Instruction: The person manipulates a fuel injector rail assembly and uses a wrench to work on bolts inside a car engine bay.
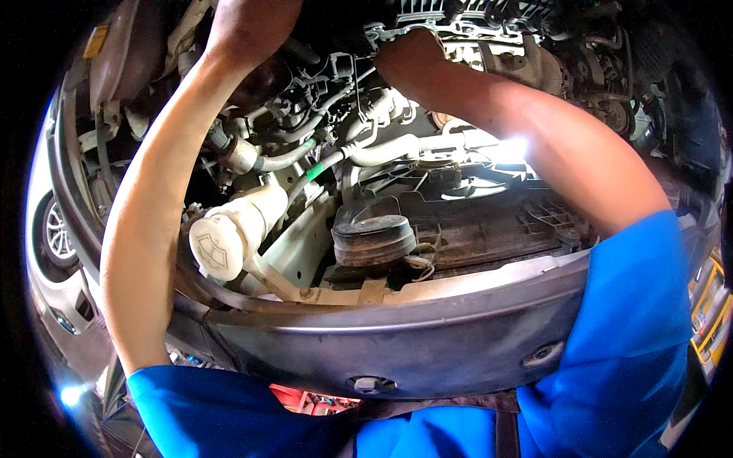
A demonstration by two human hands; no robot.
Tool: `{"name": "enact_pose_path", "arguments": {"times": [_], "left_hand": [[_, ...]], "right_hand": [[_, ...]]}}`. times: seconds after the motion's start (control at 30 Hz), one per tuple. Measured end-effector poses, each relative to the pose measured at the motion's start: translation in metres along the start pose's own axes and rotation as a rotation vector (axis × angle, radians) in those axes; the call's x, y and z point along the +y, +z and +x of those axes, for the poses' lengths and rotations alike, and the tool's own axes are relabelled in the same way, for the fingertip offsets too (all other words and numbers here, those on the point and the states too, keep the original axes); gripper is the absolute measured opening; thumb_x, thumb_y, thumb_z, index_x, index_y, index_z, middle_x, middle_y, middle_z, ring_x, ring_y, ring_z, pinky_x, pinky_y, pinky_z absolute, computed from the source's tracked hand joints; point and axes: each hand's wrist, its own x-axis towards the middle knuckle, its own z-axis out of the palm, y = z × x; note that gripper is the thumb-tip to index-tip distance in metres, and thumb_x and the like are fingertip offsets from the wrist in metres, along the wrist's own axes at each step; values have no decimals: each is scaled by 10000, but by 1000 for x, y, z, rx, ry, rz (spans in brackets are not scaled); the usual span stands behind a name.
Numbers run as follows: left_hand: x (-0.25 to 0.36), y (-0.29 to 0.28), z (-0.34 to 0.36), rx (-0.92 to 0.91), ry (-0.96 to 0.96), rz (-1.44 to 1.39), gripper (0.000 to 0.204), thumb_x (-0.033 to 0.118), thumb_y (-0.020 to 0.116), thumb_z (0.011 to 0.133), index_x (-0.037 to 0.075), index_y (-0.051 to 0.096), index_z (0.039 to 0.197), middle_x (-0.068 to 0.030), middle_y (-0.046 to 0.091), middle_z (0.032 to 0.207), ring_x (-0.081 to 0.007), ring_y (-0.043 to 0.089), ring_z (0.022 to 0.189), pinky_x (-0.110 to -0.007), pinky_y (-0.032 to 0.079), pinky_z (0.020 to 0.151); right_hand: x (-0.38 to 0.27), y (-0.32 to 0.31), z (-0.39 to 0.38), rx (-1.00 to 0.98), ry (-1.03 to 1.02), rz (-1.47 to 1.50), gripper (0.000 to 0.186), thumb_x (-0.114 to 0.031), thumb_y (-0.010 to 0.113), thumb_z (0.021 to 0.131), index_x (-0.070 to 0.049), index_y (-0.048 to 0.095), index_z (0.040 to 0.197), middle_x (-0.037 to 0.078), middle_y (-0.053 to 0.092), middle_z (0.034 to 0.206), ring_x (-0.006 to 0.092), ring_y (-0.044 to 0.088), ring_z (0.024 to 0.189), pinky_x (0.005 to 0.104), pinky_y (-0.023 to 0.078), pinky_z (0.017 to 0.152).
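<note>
Both my bare arms reach over the front of a car into its engine bay. My left hand point(256, 23) is at the upper left above dark engine parts, cut off by the picture's top edge, its fingers out of sight. My right hand point(412, 61) looks curled against the engine, just below a light metal flange point(389, 32). Shadow covers its fingers, and what they grip cannot be made out. Pale hoses and pipes point(385, 150) run below the hands. A white reservoir with a round cap point(217, 248) stands beside my left forearm.
The dark front bumper edge point(366, 336) crosses before my body. Behind it sit a black round duct point(374, 238) and a pale crossbar point(473, 282). A bright lamp glare point(513, 149) shows by my right forearm. Another car point(57, 237) stands at far left; yellow racking point(708, 313) at right.
</note>
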Motion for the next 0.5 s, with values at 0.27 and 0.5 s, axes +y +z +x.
{"name": "enact_pose_path", "arguments": {"times": [0.27, 0.5], "left_hand": [[-10, 2, 3, -33, 29, -95, 304, 244, 516, 935, 60, 488, 695, 64, 349, 584, -49, 321, 557, -253, 269, 485], [7, 1, -7, 13, 6, 70, 330, 276, 517, 931, 50, 532, 691, 38, 412, 565, -67, 368, 542, -254, 298, 494]], "right_hand": [[-1, -6, -6, -89, 22, 104, 145, -106, 609, 741, -59, 685, 856, 125, 672, 893, 278, 661, 834, 439, 520, 610], [6, 13, -3, -87, 60, 162, 190, -148, 596, 761, -62, 691, 901, 140, 676, 893, 281, 660, 830, 466, 518, 640]]}}
